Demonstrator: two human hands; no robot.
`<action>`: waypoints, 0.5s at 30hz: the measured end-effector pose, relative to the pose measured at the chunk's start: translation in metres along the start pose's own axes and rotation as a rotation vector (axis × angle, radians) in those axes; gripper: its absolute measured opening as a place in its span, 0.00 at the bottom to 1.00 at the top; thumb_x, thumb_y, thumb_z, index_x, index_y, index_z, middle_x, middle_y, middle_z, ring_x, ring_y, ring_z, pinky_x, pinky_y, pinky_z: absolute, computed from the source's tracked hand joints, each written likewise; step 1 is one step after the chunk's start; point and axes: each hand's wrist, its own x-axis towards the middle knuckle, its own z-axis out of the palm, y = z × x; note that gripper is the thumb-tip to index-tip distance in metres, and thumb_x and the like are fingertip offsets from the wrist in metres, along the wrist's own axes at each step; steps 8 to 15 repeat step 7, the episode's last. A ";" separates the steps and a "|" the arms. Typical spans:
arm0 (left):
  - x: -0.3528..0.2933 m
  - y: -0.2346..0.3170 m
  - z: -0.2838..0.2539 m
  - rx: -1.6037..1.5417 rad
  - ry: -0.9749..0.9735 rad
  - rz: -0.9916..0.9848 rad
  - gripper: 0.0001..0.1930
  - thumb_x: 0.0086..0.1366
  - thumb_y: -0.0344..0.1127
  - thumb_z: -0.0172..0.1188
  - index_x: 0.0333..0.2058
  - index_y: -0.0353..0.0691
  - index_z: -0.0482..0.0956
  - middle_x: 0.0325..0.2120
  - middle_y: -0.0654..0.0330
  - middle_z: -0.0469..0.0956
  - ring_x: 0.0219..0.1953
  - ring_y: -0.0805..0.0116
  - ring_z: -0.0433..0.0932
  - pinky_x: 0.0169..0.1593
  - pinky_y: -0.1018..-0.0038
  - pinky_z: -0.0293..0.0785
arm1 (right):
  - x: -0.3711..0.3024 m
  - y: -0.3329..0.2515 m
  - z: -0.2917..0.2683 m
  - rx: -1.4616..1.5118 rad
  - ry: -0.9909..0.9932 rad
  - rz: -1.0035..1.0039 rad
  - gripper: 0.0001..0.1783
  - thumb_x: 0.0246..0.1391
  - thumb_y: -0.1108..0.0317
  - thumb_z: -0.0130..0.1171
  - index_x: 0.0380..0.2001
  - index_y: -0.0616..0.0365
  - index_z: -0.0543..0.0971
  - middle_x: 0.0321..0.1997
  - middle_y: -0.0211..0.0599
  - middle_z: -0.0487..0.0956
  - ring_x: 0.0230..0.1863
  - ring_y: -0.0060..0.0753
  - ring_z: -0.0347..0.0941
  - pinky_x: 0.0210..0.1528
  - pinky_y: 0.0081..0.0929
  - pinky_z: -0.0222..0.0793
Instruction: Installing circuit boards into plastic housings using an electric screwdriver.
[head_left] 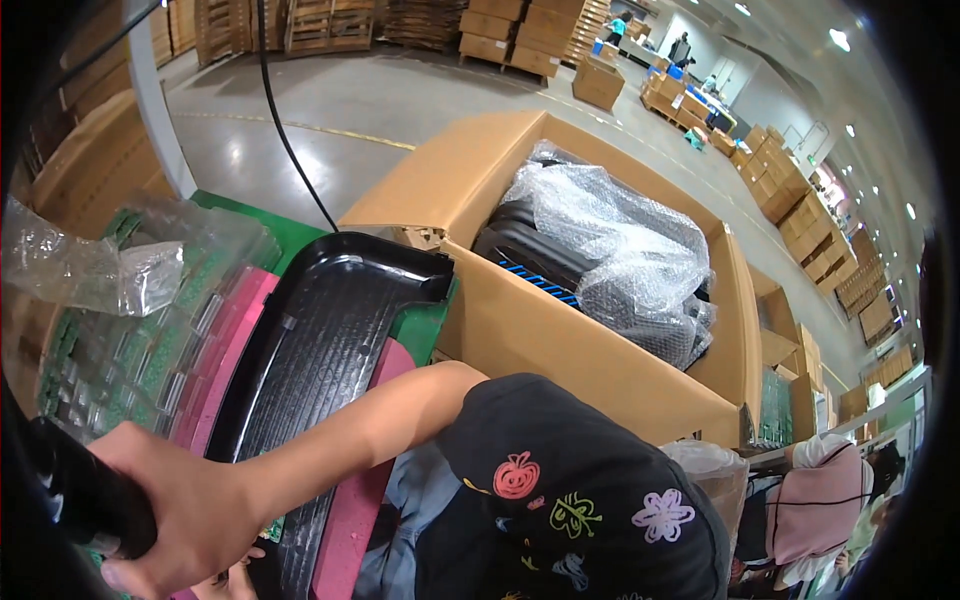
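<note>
My right arm, in a short black sleeve with coloured drawings, reaches across to the left. My right hand (195, 505) is closed around a thick black cylindrical tool (95, 490); the tool's working end is out of sight. Below it, at the lower edge, a few fingers of my left hand (240, 578) show beside a bit of green circuit board (276, 528); what they hold is hidden. A long black plastic shell (325, 330) with a raised rim lies under my forearm, on pink foam strips (350, 520) over a green work surface (415, 330).
Clear plastic trays (150, 340) with green boards stand at left, under crumpled clear plastic wrap (95, 270). A large open carton (580, 330) holds black shells under bubble wrap (620, 240). A black cable (280, 130) hangs down. A person in pink (815, 510) is at lower right.
</note>
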 end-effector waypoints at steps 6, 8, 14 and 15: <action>0.000 -0.015 -0.006 0.191 0.105 0.090 0.06 0.63 0.22 0.59 0.34 0.30 0.85 0.30 0.54 0.85 0.33 0.68 0.82 0.36 0.77 0.77 | -0.004 0.010 0.002 0.026 -0.011 -0.032 0.16 0.38 0.64 0.63 0.25 0.60 0.67 0.17 0.25 0.65 0.20 0.18 0.61 0.23 0.24 0.60; 0.002 -0.017 -0.006 0.214 0.092 0.113 0.06 0.63 0.23 0.59 0.34 0.31 0.85 0.31 0.54 0.85 0.34 0.68 0.83 0.37 0.77 0.77 | -0.007 0.009 0.001 0.037 -0.011 0.012 0.16 0.40 0.63 0.63 0.25 0.59 0.68 0.18 0.24 0.65 0.21 0.17 0.61 0.23 0.23 0.60; 0.002 -0.017 -0.006 0.214 0.092 0.113 0.06 0.63 0.23 0.59 0.34 0.31 0.85 0.31 0.54 0.85 0.34 0.68 0.83 0.37 0.77 0.77 | -0.007 0.009 0.001 0.037 -0.011 0.012 0.16 0.40 0.63 0.63 0.25 0.59 0.68 0.18 0.24 0.65 0.21 0.17 0.61 0.23 0.23 0.60; 0.002 -0.017 -0.006 0.214 0.092 0.113 0.06 0.63 0.23 0.59 0.34 0.31 0.85 0.31 0.54 0.85 0.34 0.68 0.83 0.37 0.77 0.77 | -0.007 0.009 0.001 0.037 -0.011 0.012 0.16 0.40 0.63 0.63 0.25 0.59 0.68 0.18 0.24 0.65 0.21 0.17 0.61 0.23 0.23 0.60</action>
